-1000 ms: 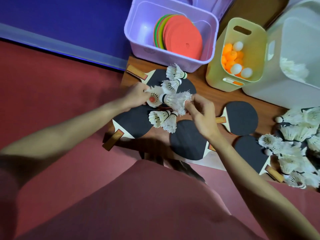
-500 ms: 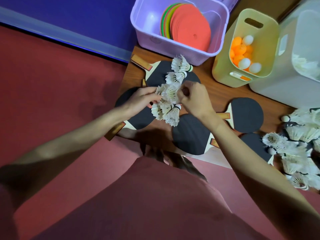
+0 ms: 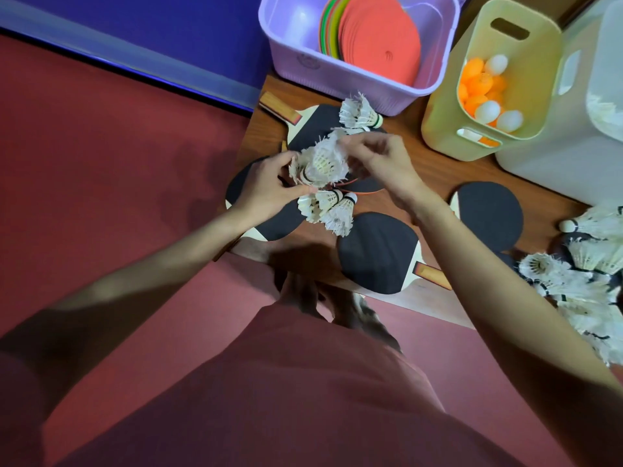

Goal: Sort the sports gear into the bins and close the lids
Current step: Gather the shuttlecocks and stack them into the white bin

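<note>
My left hand and my right hand both grip a bunch of white feather shuttlecocks, lifted a little above the black paddles. Two more shuttlecocks lie just below the bunch, and a single one lies beyond it. Black table-tennis paddles are spread over the low wooden table. A heap of shuttlecocks lies at the right. Behind stand a purple bin holding flat coloured discs, a yellow bin with orange and white balls, and a white bin with shuttlecocks inside.
The table stands on a red floor with a blue mat at the far left. My knees in pink cloth fill the bottom of the view. The bins crowd the table's far edge.
Both hands have closed in on the loose shuttlecocks and gathered them into one bunch, now raised off the paddles. The view has shifted slightly left and closer.
</note>
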`<state>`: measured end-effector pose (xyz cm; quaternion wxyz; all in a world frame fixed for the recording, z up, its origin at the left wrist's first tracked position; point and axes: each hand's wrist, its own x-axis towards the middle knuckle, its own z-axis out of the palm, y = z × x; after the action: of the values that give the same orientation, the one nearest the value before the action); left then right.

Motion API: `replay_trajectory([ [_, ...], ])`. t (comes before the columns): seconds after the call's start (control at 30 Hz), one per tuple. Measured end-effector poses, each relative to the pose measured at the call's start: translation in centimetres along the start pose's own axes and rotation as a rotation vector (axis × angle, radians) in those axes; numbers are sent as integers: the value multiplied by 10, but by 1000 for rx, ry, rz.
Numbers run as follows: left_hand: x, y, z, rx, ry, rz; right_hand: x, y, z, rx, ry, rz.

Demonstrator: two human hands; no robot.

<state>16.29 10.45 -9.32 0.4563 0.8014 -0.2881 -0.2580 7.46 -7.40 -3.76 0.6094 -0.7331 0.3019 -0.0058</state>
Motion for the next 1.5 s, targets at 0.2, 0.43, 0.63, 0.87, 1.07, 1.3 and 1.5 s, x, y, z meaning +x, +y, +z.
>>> replay_trajectory([
  [0.2, 0, -4, 3, -64, 68, -68, 35, 36, -12, -415, 359, 7],
  [0.43, -1, -1, 1, 11, 97, -99, 48, 49, -4, -737, 256, 51],
  [0.63, 1, -3, -8, 88, 143, -116, 9, 39, -24, -408, 519, -12],
  [0.87, 8, 4, -4, 119, 113, -84, -19, -6, -27, 64, 151, -51],
  [1.07, 14, 9, 3, 136, 73, 0, 3, 5, -8, -260, 96, -120],
  [1.3, 25, 6, 1, 146, 95, -31, 14, -9, 7, -194, 71, -146],
  [1.5, 35, -8, 0, -78, 114, -94, 31, -23, -3, 44, 131, -91],
])
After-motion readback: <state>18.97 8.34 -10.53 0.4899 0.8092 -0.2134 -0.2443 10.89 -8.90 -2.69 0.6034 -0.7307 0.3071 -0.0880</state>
